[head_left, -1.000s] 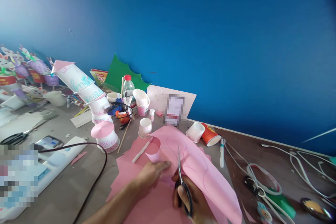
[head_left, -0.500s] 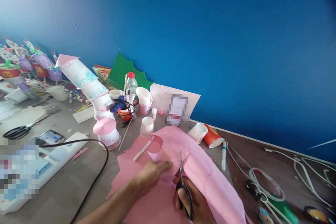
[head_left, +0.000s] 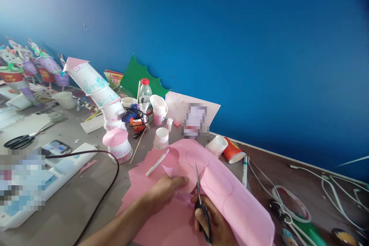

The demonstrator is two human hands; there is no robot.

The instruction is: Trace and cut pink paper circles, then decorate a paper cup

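Pink paper [head_left: 213, 161] with several drawn circles lies over the table, its right part curling up. My left hand [head_left: 167, 190] grips the paper at a partly cut circle, thumb on top and the other fingers hidden beneath. Black-handled scissors [head_left: 202, 211] are in my right hand [head_left: 215, 219], with the blades pointing away from me along the circle's right edge. A white marker [head_left: 157, 162] rests on the paper's left part, close to a white paper cup [head_left: 161, 138].
At the left stands a leaning tower of decorated cups [head_left: 99, 88]. A black cable [head_left: 117, 177] loops beside a white tray [head_left: 72, 169]. Behind the paper are a red-capped bottle [head_left: 145, 90] and a red cup [head_left: 234, 150]. White cords [head_left: 331, 188] lie at the right.
The paper's right side has shifted a little and bulges further right. The scissors blades look closer together. Both hands stay almost in place, and the view has moved slightly.
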